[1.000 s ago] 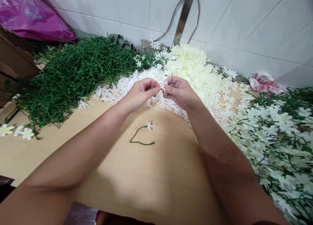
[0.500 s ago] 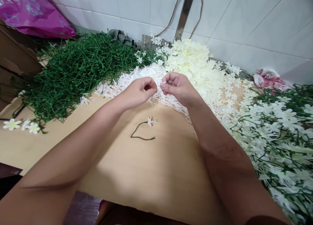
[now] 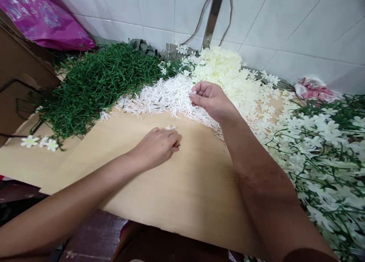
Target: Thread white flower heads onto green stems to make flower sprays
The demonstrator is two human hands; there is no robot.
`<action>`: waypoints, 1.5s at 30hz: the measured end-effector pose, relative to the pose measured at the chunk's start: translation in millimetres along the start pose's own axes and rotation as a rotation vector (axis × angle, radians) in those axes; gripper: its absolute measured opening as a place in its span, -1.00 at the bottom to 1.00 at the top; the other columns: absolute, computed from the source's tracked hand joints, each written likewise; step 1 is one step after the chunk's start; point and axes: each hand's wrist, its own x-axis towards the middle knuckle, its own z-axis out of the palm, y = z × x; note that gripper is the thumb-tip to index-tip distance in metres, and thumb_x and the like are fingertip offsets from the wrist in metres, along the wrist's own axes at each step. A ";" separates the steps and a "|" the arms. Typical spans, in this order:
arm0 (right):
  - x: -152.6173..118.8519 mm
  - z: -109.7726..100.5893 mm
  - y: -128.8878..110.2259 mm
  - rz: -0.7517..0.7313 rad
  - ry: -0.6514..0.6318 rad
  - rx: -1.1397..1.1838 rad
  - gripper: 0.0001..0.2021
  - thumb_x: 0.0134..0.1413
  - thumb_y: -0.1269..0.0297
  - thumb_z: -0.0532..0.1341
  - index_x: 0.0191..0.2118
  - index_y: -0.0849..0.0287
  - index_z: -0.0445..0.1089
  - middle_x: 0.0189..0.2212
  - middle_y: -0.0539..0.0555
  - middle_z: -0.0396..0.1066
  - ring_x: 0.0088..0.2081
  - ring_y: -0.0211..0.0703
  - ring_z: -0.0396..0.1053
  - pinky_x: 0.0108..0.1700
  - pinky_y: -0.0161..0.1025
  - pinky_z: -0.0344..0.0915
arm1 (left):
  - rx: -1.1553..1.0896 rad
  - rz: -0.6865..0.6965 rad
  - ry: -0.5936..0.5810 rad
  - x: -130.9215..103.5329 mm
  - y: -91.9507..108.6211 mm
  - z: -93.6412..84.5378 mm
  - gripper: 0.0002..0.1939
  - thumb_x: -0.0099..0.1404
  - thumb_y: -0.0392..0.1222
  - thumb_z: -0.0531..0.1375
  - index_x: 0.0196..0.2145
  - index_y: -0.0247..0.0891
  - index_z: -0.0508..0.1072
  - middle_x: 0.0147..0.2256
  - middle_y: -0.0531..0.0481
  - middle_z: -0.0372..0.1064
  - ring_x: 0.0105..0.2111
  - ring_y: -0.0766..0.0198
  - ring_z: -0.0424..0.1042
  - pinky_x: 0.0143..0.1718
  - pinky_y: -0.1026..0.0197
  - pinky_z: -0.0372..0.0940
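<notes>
Apart from each other, the right hand (image 3: 210,101) at two o'clock pinches a white bit (image 3: 194,92) between thumb and fingers; the left hand (image 3: 156,147) at eight covers most of a white-tipped stem (image 3: 171,128) on the counter (image 3: 176,193), its grip hidden. White tufts (image 3: 162,97) lie at eleven, green stems (image 3: 105,83) at ten, flowers (image 3: 327,155) at three.

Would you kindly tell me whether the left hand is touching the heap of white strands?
Apart: the head view shows a strip of tan board between the left hand and the heap of white strands.
</notes>
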 end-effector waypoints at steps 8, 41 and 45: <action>-4.7 -5.4 5.3 0.077 0.057 0.098 -0.75 -0.14 0.29 0.39 -0.48 0.17 0.26 -0.59 -0.10 0.19 -0.52 -0.40 0.18 -0.43 -0.35 0.23 | -0.061 -0.071 0.035 2.1 -8.3 -3.9 -0.85 0.27 -0.26 0.02 -0.39 -0.26 0.37 -0.36 -0.07 0.42 -0.37 0.19 0.38 -0.37 0.20 0.08; -9.7 18.0 41.9 0.337 -0.058 0.466 -0.61 -0.44 0.20 0.51 -0.55 0.24 0.31 -0.58 -0.04 0.44 -0.47 -0.29 0.46 -0.29 -0.26 0.44 | -1.463 -0.223 0.138 56.0 -44.0 4.4 -0.69 0.03 0.01 0.31 -0.47 -0.31 0.40 -0.74 0.24 -0.10 -0.71 0.51 -0.17 -0.66 0.33 -0.26; -10.3 16.9 42.9 0.342 -0.053 0.469 -0.61 -0.43 0.21 0.50 -0.55 0.24 0.30 -0.60 -0.05 0.43 -0.45 -0.26 0.47 -0.29 -0.26 0.43 | -1.458 -0.199 0.157 56.0 -44.7 4.8 -0.63 0.05 0.09 0.29 -0.48 -0.31 0.39 -0.73 0.23 -0.11 -0.71 0.50 -0.16 -0.67 0.35 -0.26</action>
